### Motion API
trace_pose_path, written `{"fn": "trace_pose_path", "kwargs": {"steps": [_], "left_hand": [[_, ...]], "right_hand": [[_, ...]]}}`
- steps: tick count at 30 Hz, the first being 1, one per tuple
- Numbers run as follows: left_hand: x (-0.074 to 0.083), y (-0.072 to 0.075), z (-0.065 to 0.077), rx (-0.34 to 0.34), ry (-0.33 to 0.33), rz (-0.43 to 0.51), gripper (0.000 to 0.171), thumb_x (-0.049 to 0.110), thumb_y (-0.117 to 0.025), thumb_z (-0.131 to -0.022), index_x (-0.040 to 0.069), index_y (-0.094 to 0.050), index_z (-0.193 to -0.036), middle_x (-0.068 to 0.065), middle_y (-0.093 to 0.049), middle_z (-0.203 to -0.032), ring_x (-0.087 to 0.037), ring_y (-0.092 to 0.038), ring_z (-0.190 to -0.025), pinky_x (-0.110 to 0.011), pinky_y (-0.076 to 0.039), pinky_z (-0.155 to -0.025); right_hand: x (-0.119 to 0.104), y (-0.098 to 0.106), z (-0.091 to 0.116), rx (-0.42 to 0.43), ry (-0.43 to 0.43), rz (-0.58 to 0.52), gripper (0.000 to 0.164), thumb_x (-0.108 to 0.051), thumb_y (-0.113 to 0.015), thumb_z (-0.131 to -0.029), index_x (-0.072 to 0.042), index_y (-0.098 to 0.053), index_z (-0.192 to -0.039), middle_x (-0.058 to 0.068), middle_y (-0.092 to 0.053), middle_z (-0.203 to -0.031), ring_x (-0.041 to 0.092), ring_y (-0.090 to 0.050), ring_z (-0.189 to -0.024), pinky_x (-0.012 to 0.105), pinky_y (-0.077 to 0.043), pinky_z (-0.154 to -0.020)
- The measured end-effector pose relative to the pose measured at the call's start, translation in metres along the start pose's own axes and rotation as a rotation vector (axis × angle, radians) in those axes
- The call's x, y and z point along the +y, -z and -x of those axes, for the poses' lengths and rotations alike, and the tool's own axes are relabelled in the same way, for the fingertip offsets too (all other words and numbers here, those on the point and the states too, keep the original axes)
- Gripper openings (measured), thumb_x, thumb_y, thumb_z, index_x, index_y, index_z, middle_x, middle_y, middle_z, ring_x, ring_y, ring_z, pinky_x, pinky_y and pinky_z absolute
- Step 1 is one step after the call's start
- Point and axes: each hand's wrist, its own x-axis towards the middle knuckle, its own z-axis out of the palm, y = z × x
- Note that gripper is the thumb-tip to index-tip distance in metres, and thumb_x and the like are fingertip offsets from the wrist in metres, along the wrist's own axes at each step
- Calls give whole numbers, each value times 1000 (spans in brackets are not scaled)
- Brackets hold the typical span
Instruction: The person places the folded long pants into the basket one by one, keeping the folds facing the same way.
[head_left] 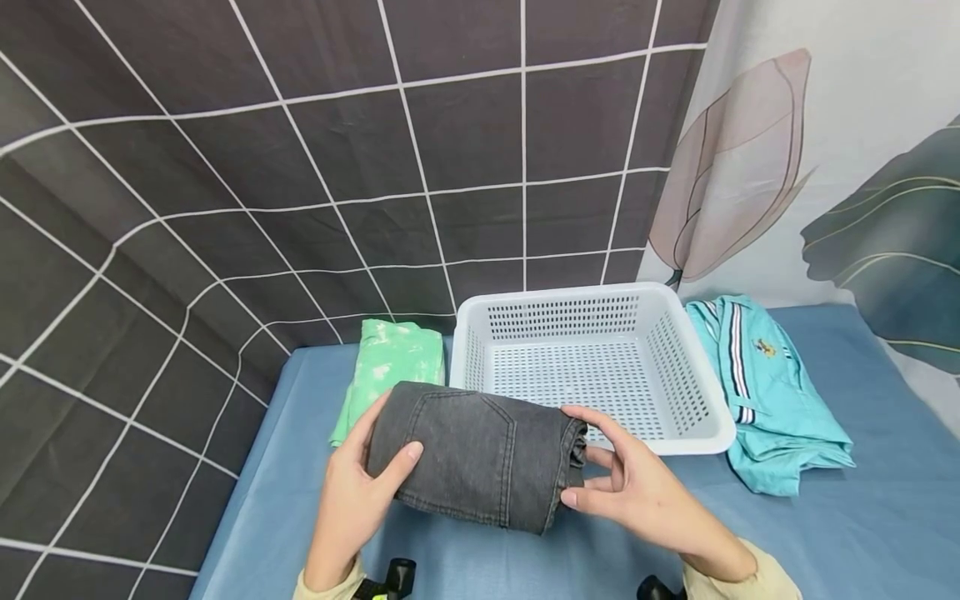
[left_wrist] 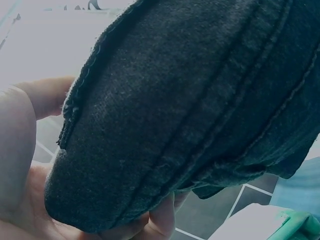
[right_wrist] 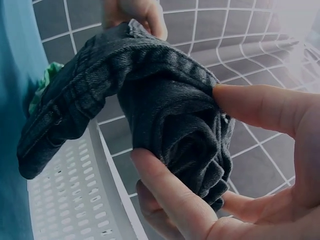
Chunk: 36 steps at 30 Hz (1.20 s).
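A pair of dark grey jeans (head_left: 465,454), rolled into a bundle with a stitched pocket facing up, is held between both hands above the blue surface. My left hand (head_left: 356,492) grips its left end, thumb on top and the other fingers underneath. At the opposite end, my right hand (head_left: 641,492) pinches the gathered fabric with fingers and thumb. Seen from the right wrist, the roll's spiralled layers (right_wrist: 190,140) show between the fingers, and a waistband flap (right_wrist: 75,100) hangs out to the left.
Behind the bundle stands a white perforated basket (head_left: 570,371) with nothing in it. To its left lies a folded green garment (head_left: 397,358); to its right, a folded teal garment (head_left: 772,392) with a striped band. A dark grid-patterned curtain (head_left: 465,125) rises at the back.
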Motion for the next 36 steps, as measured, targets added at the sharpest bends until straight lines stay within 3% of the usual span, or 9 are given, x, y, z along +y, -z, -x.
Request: {"fn": "trace_pose_path", "kwargs": {"steps": [10, 22, 30, 36], "left_hand": [[0, 0, -6, -9, -37, 8, 64, 24, -78, -90, 24, -51, -148, -2, -56, -143, -16, -56, -126, -15, -44, -96], [1, 1, -14, -23, -45, -9, 65, 25, -78, -90, 23, -49, -149, -2, -57, -142, -17, -56, -126, -17, -44, -97], [1, -1, -20, -29, -63, -79, 67, 27, -77, -90, 24, -48, -150, -2, -54, -145, -20, -54, -129, -42, -47, -102], [3, -1, -24, -40, -66, -84, 68, 27, -78, -90, 23, -48, -151, -2, -55, -144, -18, -54, -129, -44, -45, -103]], "right_hand": [[-3, 1, -2, 32, -29, 74, 85, -5, -76, -88, -6, -26, -155, 28, 2, -161, 30, -73, -93, 35, -59, -78], [-3, 2, -7, 43, 8, 96, 80, -4, -78, -87, -13, -37, -155, 19, -12, -163, 31, -71, -98, 36, -60, -79], [-3, 3, -9, 62, 10, 93, 80, -3, -78, -86, -13, -37, -154, 18, -9, -164, 28, -72, -97, 36, -60, -77], [-5, 3, -11, 73, -6, 86, 80, -2, -78, -86, -12, -37, -154, 18, -6, -164, 29, -72, -96, 35, -60, -78]]}}
